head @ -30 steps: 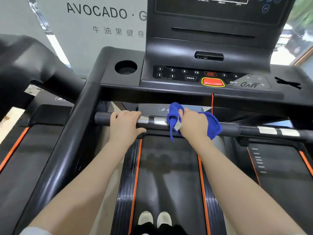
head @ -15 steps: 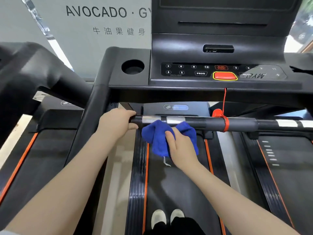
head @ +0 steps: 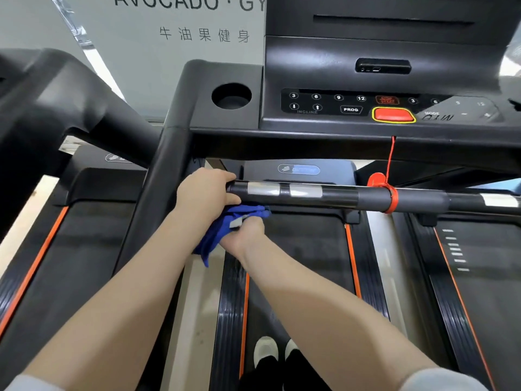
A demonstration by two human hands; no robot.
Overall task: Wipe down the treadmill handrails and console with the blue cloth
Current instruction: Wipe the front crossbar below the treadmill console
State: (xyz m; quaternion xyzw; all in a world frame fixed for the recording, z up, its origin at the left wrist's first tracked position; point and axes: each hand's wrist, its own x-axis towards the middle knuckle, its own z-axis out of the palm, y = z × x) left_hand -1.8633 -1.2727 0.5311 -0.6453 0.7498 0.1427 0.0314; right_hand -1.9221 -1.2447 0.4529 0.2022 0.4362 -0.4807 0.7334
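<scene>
Here the right hand (head: 248,230) clamps the blue cloth (head: 222,230) beneath the left hand (head: 205,193), whose grip wraps the handrail (head: 338,193).

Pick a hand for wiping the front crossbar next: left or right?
Right. The right hand already holds the blue cloth just below the crossbar; the left hand grips the bar's left end and has no cloth.

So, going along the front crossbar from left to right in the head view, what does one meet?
Left hand gripping the bar end → first silver pulse sensor → second silver pulse sensor → red safety clip → another silver sensor.
</scene>
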